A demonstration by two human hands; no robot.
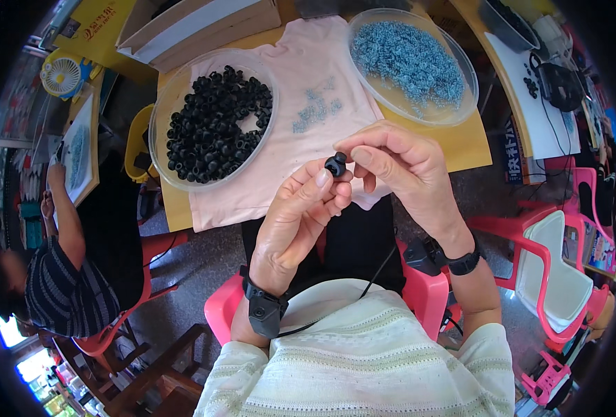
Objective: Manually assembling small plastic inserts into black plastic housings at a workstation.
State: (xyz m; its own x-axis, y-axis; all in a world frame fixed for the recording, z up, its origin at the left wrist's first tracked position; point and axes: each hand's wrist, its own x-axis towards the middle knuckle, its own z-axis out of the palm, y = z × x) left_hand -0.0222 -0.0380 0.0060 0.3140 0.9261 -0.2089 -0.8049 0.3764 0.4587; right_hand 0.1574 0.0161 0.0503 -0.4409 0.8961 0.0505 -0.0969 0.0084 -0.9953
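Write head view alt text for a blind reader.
The bare left hand pinches a small, black, rounded piece, with the bare right hand at its top. Beyond, a pale pink cloth carries loose tiny blue pieces, between a clear, round plastic tub of black pieces at left and a similar tub of blue pieces at right.

Workshop, tub of black parts, seated co-worker

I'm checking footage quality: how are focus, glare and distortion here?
Head view: left hand, right hand and black piece look fairly sharp; head view: other person's head, far left, blurred; head view: bright patch, lower left, washed out; head view: fisheye distortion, dark corners.
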